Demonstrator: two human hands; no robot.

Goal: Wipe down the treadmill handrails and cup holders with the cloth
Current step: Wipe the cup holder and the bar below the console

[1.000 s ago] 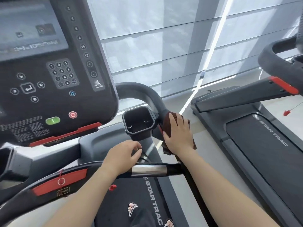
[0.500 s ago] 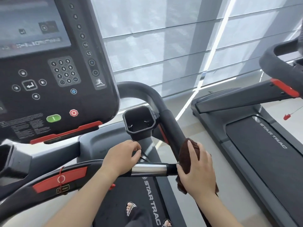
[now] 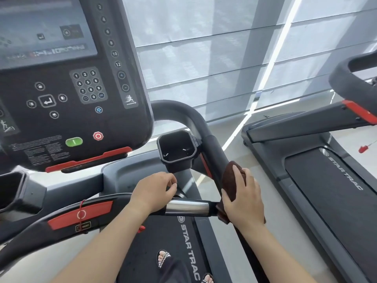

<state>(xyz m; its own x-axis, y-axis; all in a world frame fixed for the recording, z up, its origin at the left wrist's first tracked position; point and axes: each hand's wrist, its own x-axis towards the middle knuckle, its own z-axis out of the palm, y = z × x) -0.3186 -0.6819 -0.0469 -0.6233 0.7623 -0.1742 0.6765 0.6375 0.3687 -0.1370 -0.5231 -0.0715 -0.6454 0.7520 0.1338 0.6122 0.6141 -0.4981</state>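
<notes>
A dark brown cloth (image 3: 229, 179) is wrapped over the black right handrail (image 3: 213, 148), low on its sloping part. My right hand (image 3: 243, 198) presses the cloth around the rail, just beside the end of the front crossbar. My left hand (image 3: 155, 189) grips the front crossbar (image 3: 187, 206) next to its silver sensor section. The square black right cup holder (image 3: 176, 150) sits empty just above my left hand. Part of the left cup holder (image 3: 12, 188) shows at the left edge.
The treadmill console (image 3: 71, 88) with screen, keypad and red stop button fills the upper left. A second treadmill (image 3: 326, 180) stands to the right across a narrow floor gap. Window blinds (image 3: 224, 48) lie ahead. Sandalled feet (image 3: 163, 258) stand on the belt below.
My right hand slid the cloth down the right handrail from near the cup holder to the crossbar junction, then came slightly back up. My left hand stayed on the crossbar.
</notes>
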